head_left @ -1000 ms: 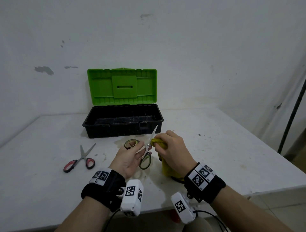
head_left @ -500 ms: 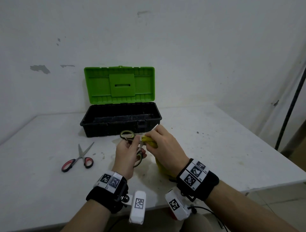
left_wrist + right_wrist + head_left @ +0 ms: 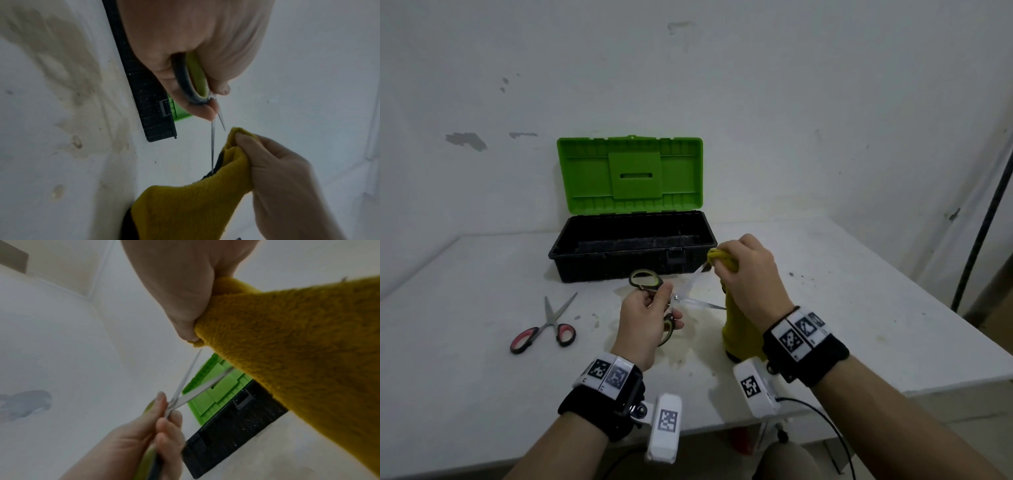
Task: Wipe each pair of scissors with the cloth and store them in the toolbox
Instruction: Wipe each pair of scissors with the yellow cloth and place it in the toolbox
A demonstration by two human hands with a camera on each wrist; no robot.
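Observation:
My left hand [image 3: 650, 308] grips the green-and-black handles of a pair of scissors [image 3: 650, 284], held above the table with the blades spread apart. My right hand [image 3: 743, 270] holds a yellow cloth [image 3: 739, 329] bunched at the tip of the upper blade; the rest of the cloth hangs down to the table. In the left wrist view the scissors handle [image 3: 195, 81] sits in my fingers and the cloth [image 3: 205, 203] hangs below. In the right wrist view the blades [image 3: 191, 382] point up toward the cloth [image 3: 298, 345]. A red-handled pair of scissors [image 3: 544, 329] lies on the table at the left. The toolbox [image 3: 631, 246] stands open behind.
The black toolbox has its green lid [image 3: 630, 174] raised against the white wall. The white table [image 3: 465, 394] ends at an edge on the right and at the front. A dark pole [image 3: 983, 226] leans at the far right.
The right hand with the cloth has slid along the upper blade to its tip. The scissors have tilted, with the blades now pointing right.

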